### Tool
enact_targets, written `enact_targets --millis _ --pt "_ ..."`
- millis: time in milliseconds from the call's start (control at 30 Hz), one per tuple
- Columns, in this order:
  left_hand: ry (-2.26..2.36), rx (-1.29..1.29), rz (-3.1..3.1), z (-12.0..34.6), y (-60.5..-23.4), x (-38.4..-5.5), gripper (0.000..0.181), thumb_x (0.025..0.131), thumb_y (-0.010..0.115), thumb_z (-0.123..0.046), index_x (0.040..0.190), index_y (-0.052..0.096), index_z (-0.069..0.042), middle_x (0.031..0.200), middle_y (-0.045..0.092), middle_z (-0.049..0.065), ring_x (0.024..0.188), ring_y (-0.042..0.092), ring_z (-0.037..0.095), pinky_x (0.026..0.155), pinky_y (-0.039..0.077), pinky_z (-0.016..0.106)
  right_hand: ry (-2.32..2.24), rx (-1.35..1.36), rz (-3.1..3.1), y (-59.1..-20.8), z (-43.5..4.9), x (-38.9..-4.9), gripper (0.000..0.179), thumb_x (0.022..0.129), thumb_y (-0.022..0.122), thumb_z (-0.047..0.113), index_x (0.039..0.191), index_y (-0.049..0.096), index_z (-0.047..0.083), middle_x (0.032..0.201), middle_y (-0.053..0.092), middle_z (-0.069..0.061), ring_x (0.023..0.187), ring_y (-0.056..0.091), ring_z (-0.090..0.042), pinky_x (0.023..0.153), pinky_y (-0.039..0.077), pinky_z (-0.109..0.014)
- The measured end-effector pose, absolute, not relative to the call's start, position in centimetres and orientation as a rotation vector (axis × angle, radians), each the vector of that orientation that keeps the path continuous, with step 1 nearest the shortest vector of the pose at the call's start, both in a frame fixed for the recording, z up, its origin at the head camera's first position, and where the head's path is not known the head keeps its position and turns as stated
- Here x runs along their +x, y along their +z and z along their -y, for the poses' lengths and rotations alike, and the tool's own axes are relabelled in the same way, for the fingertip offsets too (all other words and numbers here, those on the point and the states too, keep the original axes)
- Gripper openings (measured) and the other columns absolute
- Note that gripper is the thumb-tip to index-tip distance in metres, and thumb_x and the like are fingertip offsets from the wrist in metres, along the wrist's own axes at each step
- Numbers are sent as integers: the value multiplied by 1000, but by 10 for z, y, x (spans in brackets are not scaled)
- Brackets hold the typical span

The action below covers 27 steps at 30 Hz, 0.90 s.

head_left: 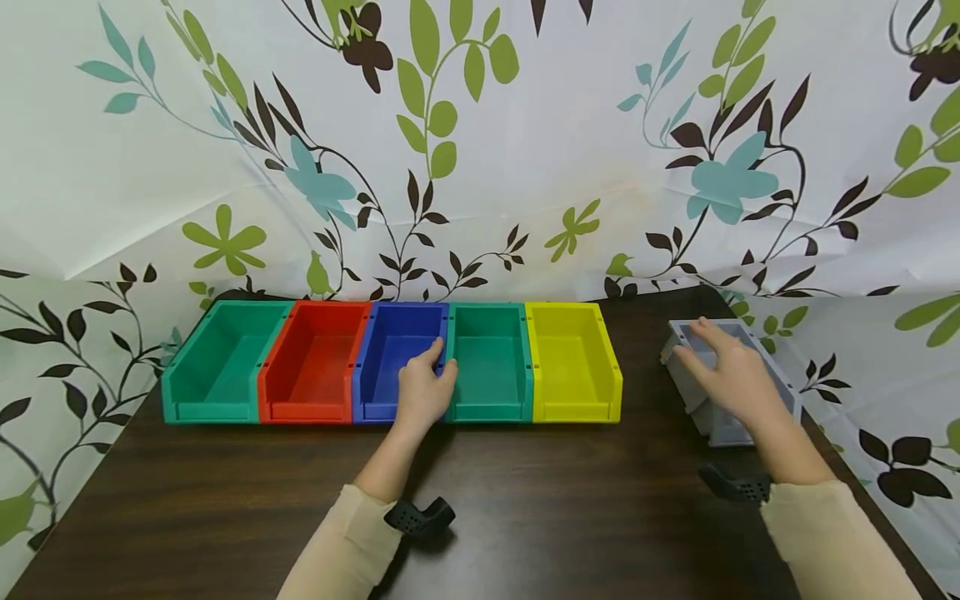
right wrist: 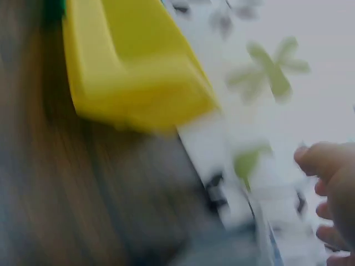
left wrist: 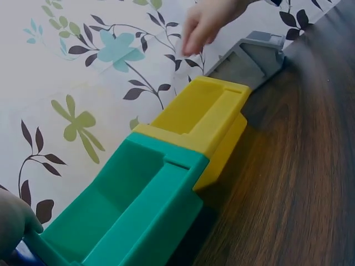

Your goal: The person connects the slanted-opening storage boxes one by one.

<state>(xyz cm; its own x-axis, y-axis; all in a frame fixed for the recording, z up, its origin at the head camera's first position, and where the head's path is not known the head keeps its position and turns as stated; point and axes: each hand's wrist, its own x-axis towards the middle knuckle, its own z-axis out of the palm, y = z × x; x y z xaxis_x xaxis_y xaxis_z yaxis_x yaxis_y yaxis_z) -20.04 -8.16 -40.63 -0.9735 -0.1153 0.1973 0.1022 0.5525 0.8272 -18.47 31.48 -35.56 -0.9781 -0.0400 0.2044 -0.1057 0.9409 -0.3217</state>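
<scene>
My left hand [head_left: 423, 390] is at the adjoining walls of the blue bin [head_left: 393, 412] and the green bin [head_left: 491, 412] to its right. Its thumb lies on the green side and its fingers reach into the blue bin, pinching the walls between. In the left wrist view, the thumb shows at the rim of that green bin [left wrist: 161, 205]. At the right, my right hand [head_left: 738, 375] hovers over a grey bin [head_left: 731, 433] with fingers spread and nothing in them. In the blurred right wrist view, the right hand [right wrist: 338, 194] appears apart from the yellow bin [right wrist: 144, 88].
Left of the blue bin, the row continues with a red bin [head_left: 306, 412] and another green bin [head_left: 212, 412]; a yellow bin [head_left: 576, 412] ends it at the right. They stand on a dark wooden table [head_left: 570, 517] against a wall covering [head_left: 525, 150] patterned with leaves.
</scene>
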Motion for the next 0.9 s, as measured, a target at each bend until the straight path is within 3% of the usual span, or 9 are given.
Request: enact_targets --millis 167,200,367,433,500,600,700,800,900 --pt "-1374 25 2583 85 -405 -200 48 89 59 -17 133 51 1 128 58 19 109 61 31 78 53 45 413 -117 2958 -362 -378 -175 71 96 47 42 142 29 -10 139 31 -40 117 34 -63 91 30 -72" --pt "-1365 34 2590 86 -404 -200 49 89 59 -18 133 51 1 127 58 19 117 56 31 83 52 46 415 -152 2975 -365 -387 -173 72 96 46 42 142 27 -12 137 31 -42 116 34 -63 90 31 -72" --pt "-1332 60 2608 87 -401 -197 48 89 57 -15 134 51 2 126 59 21 90 62 32 68 50 44 538 -242 3027 -376 -419 -165 75 98 43 40 139 23 -19 126 36 -48 111 39 -64 84 38 -69" --pt "-1297 49 2618 83 -399 -197 48 88 54 -11 133 50 5 128 56 24 91 62 35 72 52 45 596 -251 3018 -380 -426 -163 72 98 42 38 137 26 -20 123 38 -49 109 42 -63 82 40 -67" --pt "-1247 28 2639 76 -397 -197 48 88 51 -10 133 49 7 132 51 29 102 61 41 84 52 49 619 -260 3000 -384 -431 -161 67 98 43 35 133 33 -22 120 43 -48 106 46 -61 78 43 -64" --pt "-1102 -29 2665 63 -393 -197 49 88 52 -12 132 49 10 136 44 35 128 42 48 104 37 57 613 -283 2983 -387 -436 -159 59 98 44 32 125 45 -20 112 51 -45 94 54 -55 67 47 -55" --pt "-977 -105 2661 49 -390 -198 49 89 56 -16 131 50 9 138 40 36 132 35 49 107 29 61 618 -276 2977 -388 -437 -160 56 97 46 31 120 49 -20 110 53 -44 90 55 -53 64 47 -51" --pt "-986 -212 2653 35 -386 -200 50 90 58 -19 131 50 8 141 40 33 134 34 46 108 29 58 644 -236 2974 -387 -436 -162 55 97 47 31 117 52 -20 107 55 -43 89 55 -52 64 47 -51" --pt "-1205 -280 2691 22 -383 -203 52 92 57 -23 134 48 6 143 41 28 131 42 40 100 43 52 657 -206 2962 -387 -432 -163 52 96 49 31 111 58 -18 97 61 -37 78 56 -41 57 44 -39"
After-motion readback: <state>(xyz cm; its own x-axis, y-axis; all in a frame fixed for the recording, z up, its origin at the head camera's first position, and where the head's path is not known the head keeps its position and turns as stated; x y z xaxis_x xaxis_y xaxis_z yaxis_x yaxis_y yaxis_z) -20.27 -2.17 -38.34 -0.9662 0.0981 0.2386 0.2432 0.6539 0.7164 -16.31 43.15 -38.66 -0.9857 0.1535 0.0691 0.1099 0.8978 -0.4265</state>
